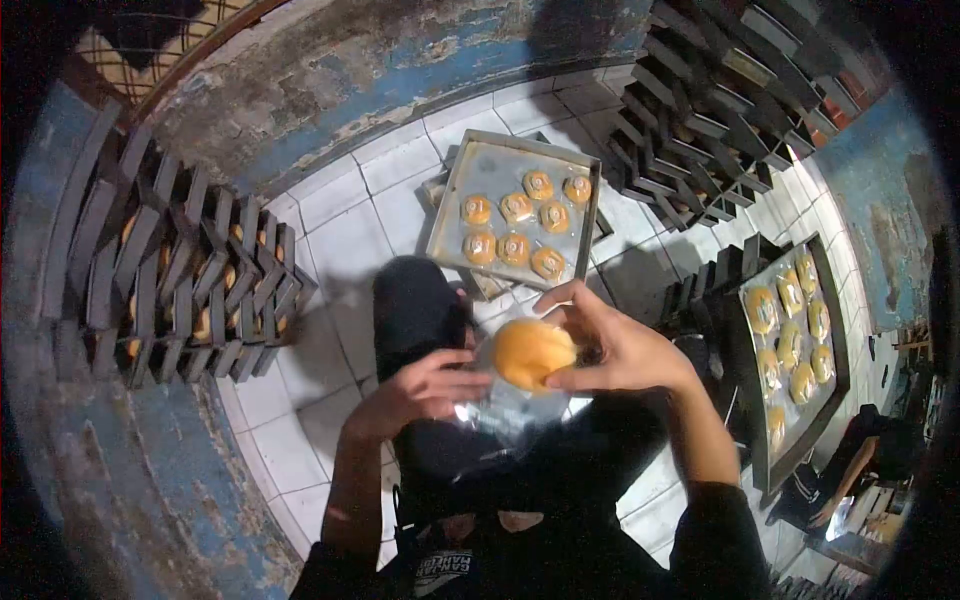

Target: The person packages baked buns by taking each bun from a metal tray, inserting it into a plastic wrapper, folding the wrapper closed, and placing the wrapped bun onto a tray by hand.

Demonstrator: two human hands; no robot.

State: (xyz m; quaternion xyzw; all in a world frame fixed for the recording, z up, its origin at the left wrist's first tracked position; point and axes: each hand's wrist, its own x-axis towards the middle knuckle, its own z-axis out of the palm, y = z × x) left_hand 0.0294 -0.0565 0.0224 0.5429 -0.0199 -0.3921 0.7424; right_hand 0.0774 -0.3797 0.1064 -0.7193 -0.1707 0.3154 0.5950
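Note:
My right hand [625, 350] grips a round golden bun [533, 355] between thumb and fingers, above my lap. Just left of it, my left hand [430, 390] has its fingers closed at the edge of a clear plastic bag [505, 420], which is blurred and hangs below the bun. Whether the bun is partly inside the bag cannot be made out. In front of my knees, a metal tray [450, 225] on the floor carries several buns wrapped in clear plastic, each with a round label.
Zigzag stacks of dark trays with buns stand at the left [190, 270] and the upper right [700, 120]. Another tray [795, 430] of wrapped buns tops a stack on my right. A person's arm [850, 475] shows at the far right. White tiles [345, 250] cover the floor.

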